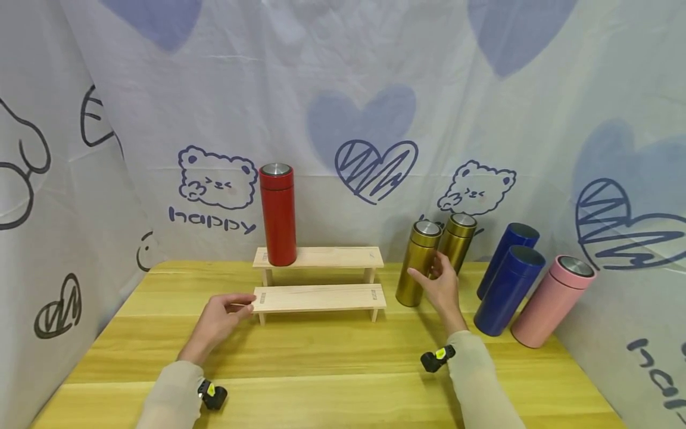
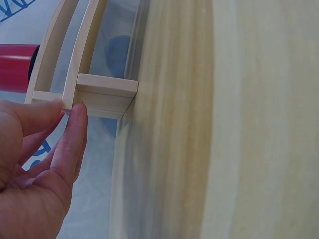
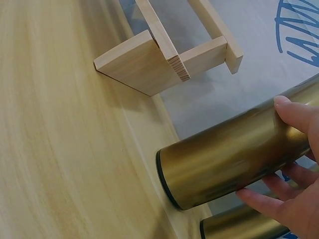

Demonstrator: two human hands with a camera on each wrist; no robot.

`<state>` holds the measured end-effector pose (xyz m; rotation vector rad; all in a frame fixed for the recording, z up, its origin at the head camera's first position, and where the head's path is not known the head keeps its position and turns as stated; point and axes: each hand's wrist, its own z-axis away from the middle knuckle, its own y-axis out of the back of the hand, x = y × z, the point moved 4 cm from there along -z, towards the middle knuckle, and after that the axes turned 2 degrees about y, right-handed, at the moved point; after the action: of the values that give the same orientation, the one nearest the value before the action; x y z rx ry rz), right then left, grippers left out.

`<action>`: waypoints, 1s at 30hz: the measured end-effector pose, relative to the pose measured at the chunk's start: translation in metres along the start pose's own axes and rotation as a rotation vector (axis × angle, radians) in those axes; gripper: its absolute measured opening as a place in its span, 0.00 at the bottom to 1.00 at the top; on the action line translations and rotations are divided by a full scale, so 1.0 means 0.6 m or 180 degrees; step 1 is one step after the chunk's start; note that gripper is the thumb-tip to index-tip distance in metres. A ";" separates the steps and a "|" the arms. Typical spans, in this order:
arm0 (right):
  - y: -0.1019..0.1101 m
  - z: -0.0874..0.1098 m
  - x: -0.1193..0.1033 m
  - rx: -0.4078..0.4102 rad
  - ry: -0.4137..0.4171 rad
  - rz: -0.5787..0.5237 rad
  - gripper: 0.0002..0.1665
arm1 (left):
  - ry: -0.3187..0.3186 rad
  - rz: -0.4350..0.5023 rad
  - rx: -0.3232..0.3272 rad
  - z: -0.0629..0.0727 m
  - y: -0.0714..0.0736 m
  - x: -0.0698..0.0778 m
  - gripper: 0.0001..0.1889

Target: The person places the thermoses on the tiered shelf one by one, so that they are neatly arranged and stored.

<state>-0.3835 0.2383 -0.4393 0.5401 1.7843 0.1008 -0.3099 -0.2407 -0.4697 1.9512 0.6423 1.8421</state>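
Where the right hand (image 1: pixel 440 291) curls around it, the near gold bottle (image 1: pixel 415 262) is just right of the wooden stand (image 1: pixel 321 298), with a gap of tabletop between its base and the stand's right end. Thumb on one side, fingers on the other, that hand is spread only as wide as the bottle; whether the base touches the table (image 1: pixel 332 375), I cannot tell. Behind and to the right, a second gold bottle (image 1: pixel 457 245) overlaps its outline in the head view, so the roomier sides are left and front, where the tabletop runs broad toward the person. The held bottle's long axis is close to vertical, silver lid (image 1: pixel 428 227) up, its top leaning slightly right in the head view. Farther right come two blue bottles (image 1: pixel 506 295) and a pink bottle (image 1: pixel 552 307), the last near the table's right edge. The left hand (image 1: pixel 221 319), nearly closed, pinches the left end of the stand's front step between thumb and fingers. On the left part of the rear step, a red bottle (image 1: pixel 279 223) stands upright. Patterned cloth (image 1: pixel 268 89) hangs behind the far edge.
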 end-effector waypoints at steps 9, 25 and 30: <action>0.004 0.002 -0.005 -0.0018 -0.0030 -0.0036 0.47 | 0.0024 0.0033 -0.0006 0.000 -0.002 0.001 0.16; 0.012 0.000 -0.043 0.0039 0.0160 -0.0045 0.48 | -0.0005 0.0025 0.0010 0.000 -0.001 -0.002 0.16; 0.016 0.001 -0.059 -0.0002 0.0147 -0.0009 0.49 | 0.0014 0.0040 -0.0003 0.000 -0.001 -0.001 0.16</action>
<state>-0.3734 0.2322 -0.4044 0.5386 1.8299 0.1127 -0.3100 -0.2407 -0.4706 1.9555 0.6315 1.8542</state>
